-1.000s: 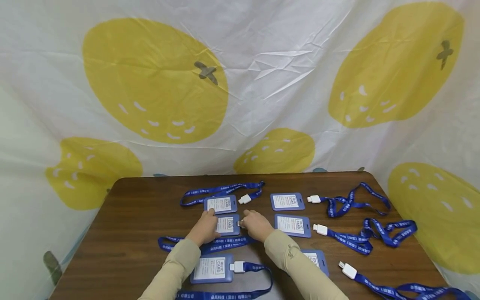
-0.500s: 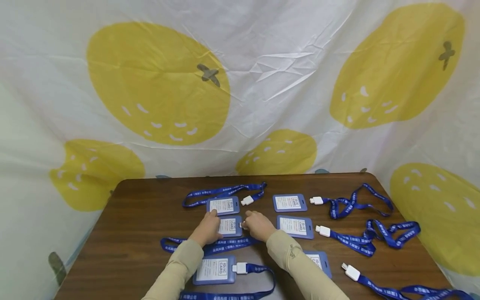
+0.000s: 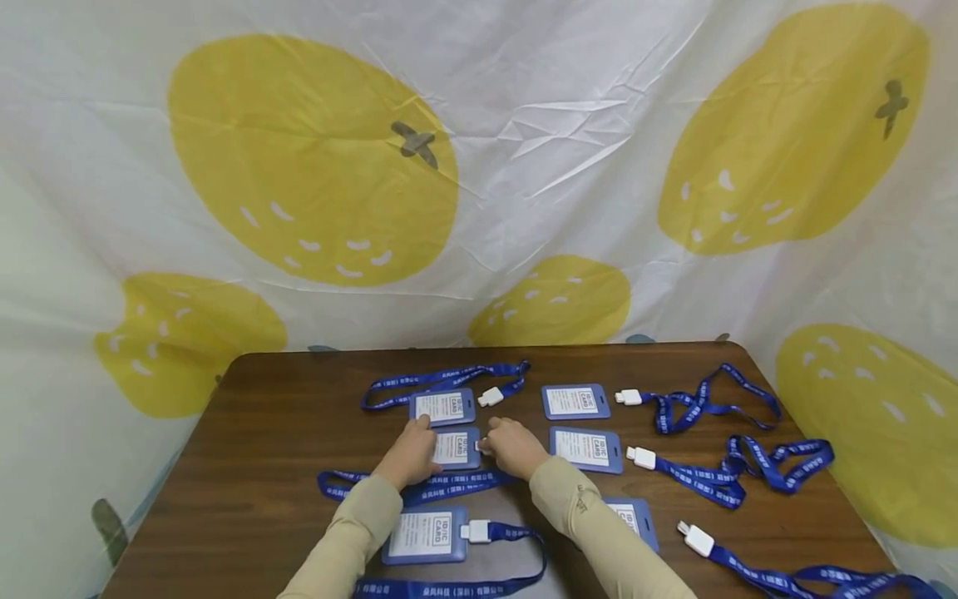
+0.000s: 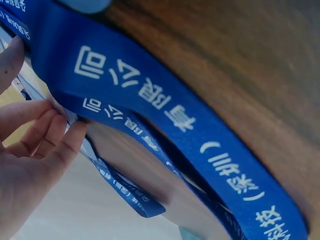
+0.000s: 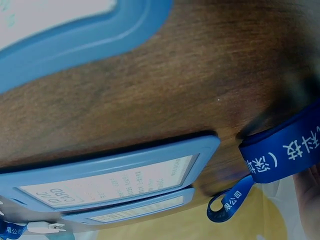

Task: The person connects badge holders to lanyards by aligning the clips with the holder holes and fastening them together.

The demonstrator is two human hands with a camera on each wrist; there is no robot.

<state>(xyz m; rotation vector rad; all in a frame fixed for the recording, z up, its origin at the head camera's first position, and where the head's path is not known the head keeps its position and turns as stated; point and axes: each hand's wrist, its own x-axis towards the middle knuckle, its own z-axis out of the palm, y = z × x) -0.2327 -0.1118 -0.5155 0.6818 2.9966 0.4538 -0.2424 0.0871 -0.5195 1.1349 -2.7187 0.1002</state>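
My left hand (image 3: 407,453) grips the left end of a blue ID card holder (image 3: 455,448) in the middle of the left column; in the left wrist view its fingers (image 4: 55,127) are bent at the holder's edge, partly behind a lanyard. At the holder's slotted right end, my right hand (image 3: 512,449) pinches a small white clip (image 3: 480,448), mostly covered by the fingers. Its blue lanyard (image 3: 449,487) with white lettering runs leftward below the holder. In the right wrist view, the hand shows only at the right edge, beside a blue lanyard (image 5: 285,150).
Just behind lies another holder (image 3: 443,406) with a loose white clip (image 3: 491,397). Nearer the front, a holder (image 3: 425,535) has a clip (image 3: 476,532) at its slot. Rightward are more holders (image 3: 585,450) and lanyards (image 3: 703,478) lying apart on the brown table (image 3: 262,449). A lemon-patterned curtain (image 3: 509,191) hangs behind.
Both hands stay at the same card holder and clip, with hardly any visible movement. The head view shifts slightly.
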